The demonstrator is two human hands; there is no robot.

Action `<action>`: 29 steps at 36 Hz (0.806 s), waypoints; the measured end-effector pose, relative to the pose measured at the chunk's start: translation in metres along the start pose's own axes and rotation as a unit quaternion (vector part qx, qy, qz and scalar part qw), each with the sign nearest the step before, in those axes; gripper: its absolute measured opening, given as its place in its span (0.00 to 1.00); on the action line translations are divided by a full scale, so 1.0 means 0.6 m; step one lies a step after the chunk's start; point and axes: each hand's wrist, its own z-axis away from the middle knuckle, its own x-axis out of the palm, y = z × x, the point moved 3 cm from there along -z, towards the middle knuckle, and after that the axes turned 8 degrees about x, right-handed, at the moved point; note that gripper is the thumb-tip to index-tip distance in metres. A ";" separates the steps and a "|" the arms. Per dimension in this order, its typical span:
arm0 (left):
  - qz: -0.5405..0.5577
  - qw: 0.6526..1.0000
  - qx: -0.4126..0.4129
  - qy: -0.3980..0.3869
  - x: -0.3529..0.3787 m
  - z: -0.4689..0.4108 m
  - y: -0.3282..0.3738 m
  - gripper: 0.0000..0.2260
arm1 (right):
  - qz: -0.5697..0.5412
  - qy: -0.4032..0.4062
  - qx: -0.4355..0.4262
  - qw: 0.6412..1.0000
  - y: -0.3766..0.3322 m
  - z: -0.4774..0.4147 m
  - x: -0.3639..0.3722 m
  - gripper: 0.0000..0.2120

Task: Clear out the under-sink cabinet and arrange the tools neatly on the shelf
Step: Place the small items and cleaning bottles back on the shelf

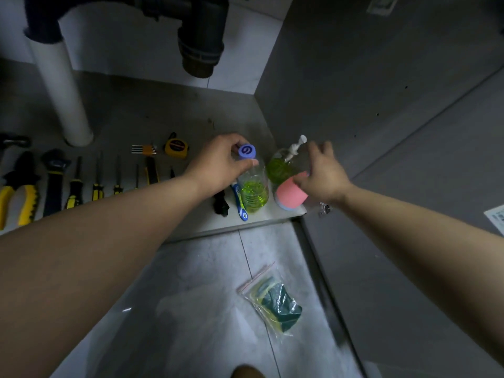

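On the cabinet floor [163, 110] a clear bottle of green liquid [253, 192] with a purple cap stands near the front right corner. My left hand [218, 162] grips it at the cap. Beside it stand a pump bottle of green liquid [278, 166] and a pink cup [290, 193]. My right hand [323, 173] holds the pink cup at its upper edge, fingers spread over the pump bottle. A row of tools lies to the left: yellow pliers [24, 197], a wrench [54, 181], several screwdrivers [95, 184], hex keys [144, 149] and a tape measure [176, 148].
A blue-handled brush [240, 203] and a black tool [221, 204] lie by the bottle. A white pipe [62, 91] and a black drain trap [199, 36] hang above the cabinet floor. A zip bag with sponges [275, 301] lies on the tiled floor in front.
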 end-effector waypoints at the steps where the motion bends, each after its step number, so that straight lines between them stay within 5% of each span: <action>1: 0.000 1.000 -0.001 0.004 0.000 -0.003 0.001 0.10 | -0.041 -0.043 -0.013 0.998 -0.012 0.004 0.006 0.32; 6: 0.027 1.000 0.009 0.002 0.004 -0.025 0.009 0.09 | -0.128 -0.085 -0.055 0.987 -0.059 0.006 0.040 0.42; 15: 0.089 0.996 0.019 0.006 0.018 -0.037 0.001 0.12 | -0.146 0.014 0.000 0.989 -0.074 -0.034 0.070 0.28; 20: 0.008 1.000 0.000 0.006 0.012 -0.041 -0.034 0.11 | -0.266 0.042 0.129 0.954 -0.050 -0.080 0.089 0.24; 29: -0.261 0.949 0.035 -0.171 0.011 -0.005 -0.089 0.10 | -0.325 -0.032 0.207 0.922 -0.058 -0.145 0.149 0.32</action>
